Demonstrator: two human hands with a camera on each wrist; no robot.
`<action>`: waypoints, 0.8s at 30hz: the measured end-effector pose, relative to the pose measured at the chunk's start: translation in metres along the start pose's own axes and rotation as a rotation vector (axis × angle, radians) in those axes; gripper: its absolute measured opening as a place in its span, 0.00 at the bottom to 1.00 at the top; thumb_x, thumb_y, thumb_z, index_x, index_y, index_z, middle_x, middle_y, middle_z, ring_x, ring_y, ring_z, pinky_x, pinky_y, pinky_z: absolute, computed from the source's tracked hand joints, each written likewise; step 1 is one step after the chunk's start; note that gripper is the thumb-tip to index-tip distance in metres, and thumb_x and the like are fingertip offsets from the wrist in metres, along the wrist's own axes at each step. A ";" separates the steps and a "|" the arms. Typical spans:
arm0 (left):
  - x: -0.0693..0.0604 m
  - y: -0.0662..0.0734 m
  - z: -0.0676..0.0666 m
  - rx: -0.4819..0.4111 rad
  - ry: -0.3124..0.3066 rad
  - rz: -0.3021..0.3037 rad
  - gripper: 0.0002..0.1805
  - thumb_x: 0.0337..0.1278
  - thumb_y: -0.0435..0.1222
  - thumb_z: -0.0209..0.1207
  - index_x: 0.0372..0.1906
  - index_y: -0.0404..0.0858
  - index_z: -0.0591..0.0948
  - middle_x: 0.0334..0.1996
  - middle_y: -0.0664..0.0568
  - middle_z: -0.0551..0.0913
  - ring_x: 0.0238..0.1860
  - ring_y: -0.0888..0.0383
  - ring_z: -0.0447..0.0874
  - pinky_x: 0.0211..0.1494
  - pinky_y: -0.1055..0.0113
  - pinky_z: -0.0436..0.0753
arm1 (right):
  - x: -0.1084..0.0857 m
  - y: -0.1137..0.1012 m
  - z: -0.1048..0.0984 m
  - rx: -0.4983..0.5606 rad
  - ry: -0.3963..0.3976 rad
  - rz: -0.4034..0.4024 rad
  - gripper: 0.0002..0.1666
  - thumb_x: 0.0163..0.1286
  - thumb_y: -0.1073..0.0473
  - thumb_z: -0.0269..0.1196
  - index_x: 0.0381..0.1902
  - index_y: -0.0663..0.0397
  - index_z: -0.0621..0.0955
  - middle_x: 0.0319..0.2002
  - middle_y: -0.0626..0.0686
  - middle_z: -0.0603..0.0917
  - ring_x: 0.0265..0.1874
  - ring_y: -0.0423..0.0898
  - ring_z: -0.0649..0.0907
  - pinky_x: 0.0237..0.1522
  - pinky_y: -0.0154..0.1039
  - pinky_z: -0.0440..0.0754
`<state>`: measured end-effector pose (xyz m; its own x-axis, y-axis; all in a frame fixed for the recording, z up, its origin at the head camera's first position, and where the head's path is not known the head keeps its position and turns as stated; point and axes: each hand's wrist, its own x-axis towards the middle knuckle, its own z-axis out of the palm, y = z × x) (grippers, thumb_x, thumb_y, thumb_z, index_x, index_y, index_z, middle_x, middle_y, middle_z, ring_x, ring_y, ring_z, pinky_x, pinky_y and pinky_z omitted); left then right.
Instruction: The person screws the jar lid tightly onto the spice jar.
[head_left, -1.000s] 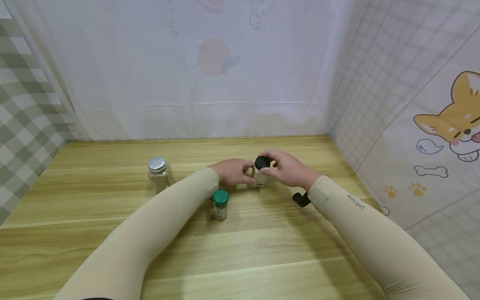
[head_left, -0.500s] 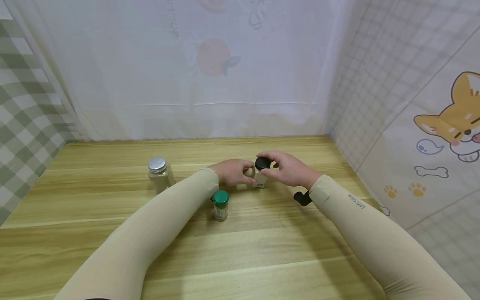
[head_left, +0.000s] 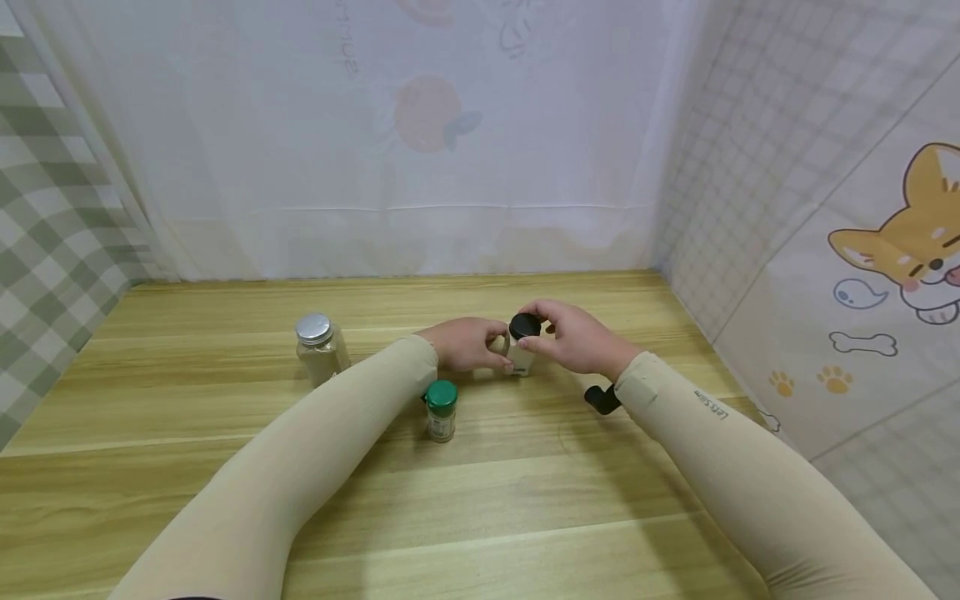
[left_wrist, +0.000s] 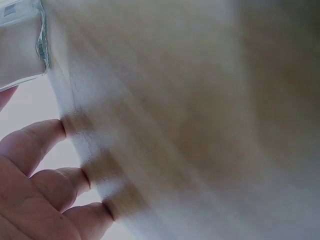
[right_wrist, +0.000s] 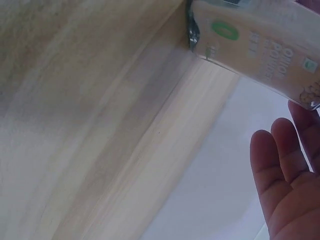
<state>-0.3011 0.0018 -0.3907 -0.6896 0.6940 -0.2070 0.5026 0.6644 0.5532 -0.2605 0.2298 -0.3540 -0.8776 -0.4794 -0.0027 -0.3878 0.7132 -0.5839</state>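
A clear spice jar (head_left: 519,360) of pale powder, with a black cap (head_left: 525,325), stands between my hands in the head view. My left hand (head_left: 468,343) holds the jar's body between thumb and forefinger. The left wrist view shows its other fingers (left_wrist: 42,145) bent, their tips on the wooden table. With thumb and fingers my right hand (head_left: 573,335) grips the black cap from the right. In the right wrist view, the jar's printed label (right_wrist: 265,60) with a green mark shows, and several fingers of that hand extend below it, off the jar.
A small green-capped jar (head_left: 441,412) stands just in front of my left wrist. Further left is a larger silver-lidded jar (head_left: 321,350), partly behind my left sleeve (head_left: 322,442). Something black (head_left: 600,399) juts out beneath my right wrist. Curtains hang along the table's back and sides.
Hardly anything differs. My right hand stays at the cap with only slight shifts of the fingers and wrist; the left hand and the jar keep their place.
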 end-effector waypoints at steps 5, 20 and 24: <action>0.000 0.001 -0.001 -0.008 -0.010 -0.005 0.17 0.68 0.58 0.65 0.44 0.52 0.77 0.33 0.55 0.74 0.36 0.55 0.75 0.42 0.60 0.72 | 0.000 0.001 0.002 0.002 -0.008 0.000 0.25 0.77 0.50 0.67 0.66 0.54 0.78 0.56 0.54 0.84 0.56 0.52 0.82 0.57 0.52 0.80; 0.000 0.001 0.000 0.010 -0.012 -0.001 0.17 0.69 0.58 0.65 0.44 0.52 0.76 0.34 0.54 0.77 0.40 0.53 0.78 0.47 0.58 0.75 | 0.000 0.002 0.001 0.008 0.008 -0.033 0.22 0.77 0.53 0.68 0.64 0.51 0.79 0.55 0.53 0.85 0.55 0.50 0.82 0.53 0.47 0.80; 0.000 0.001 -0.001 0.006 -0.012 -0.001 0.17 0.69 0.57 0.65 0.45 0.51 0.76 0.33 0.55 0.77 0.39 0.54 0.78 0.46 0.59 0.75 | 0.000 0.000 0.002 0.009 0.010 -0.019 0.21 0.77 0.53 0.68 0.63 0.51 0.80 0.54 0.52 0.85 0.53 0.50 0.82 0.52 0.47 0.79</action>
<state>-0.3010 0.0025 -0.3894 -0.6839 0.6964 -0.2175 0.5050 0.6669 0.5479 -0.2601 0.2292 -0.3556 -0.8728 -0.4877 0.0169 -0.4020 0.6990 -0.5914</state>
